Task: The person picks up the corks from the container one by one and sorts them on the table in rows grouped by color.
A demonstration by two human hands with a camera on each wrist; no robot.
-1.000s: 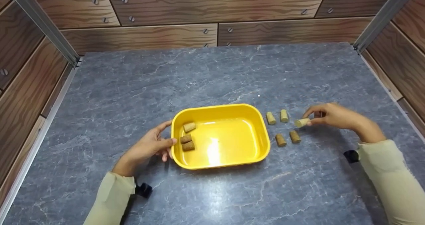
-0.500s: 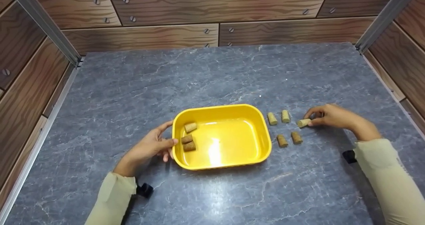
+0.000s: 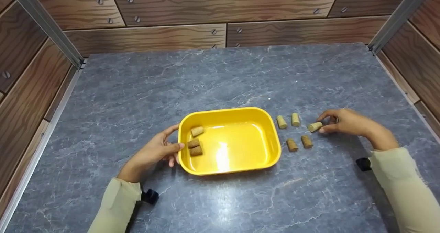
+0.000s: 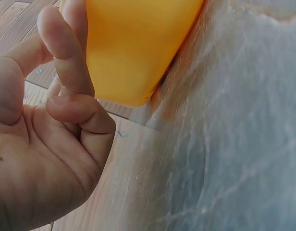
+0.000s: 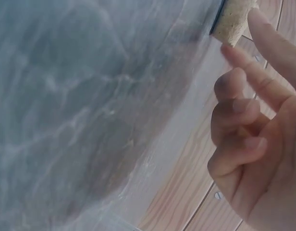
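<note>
Gripping yellow container (image 3: 240, 140) by left wall between thumb and fingers of left hand (image 3: 154, 150) | poised with right hand (image 3: 345, 121) at pale cork (image 3: 314, 127) lying on desk (image 3: 233, 71), with fingers slightly parted, not closed on it | counting three corks (image 3: 196, 151) inside, near left end | counting four other corks (image 3: 295, 119) just right of container

My right hand (image 3: 346, 122) has eased its pinch on the pale cork (image 3: 315, 126) that lies to the right of the yellow tray (image 3: 237, 143): my fingertips now stand wider around it, baring more of its end. Hand and sleeve (image 3: 400, 174) have drawn back slightly, farther out to the tray's right.
</note>
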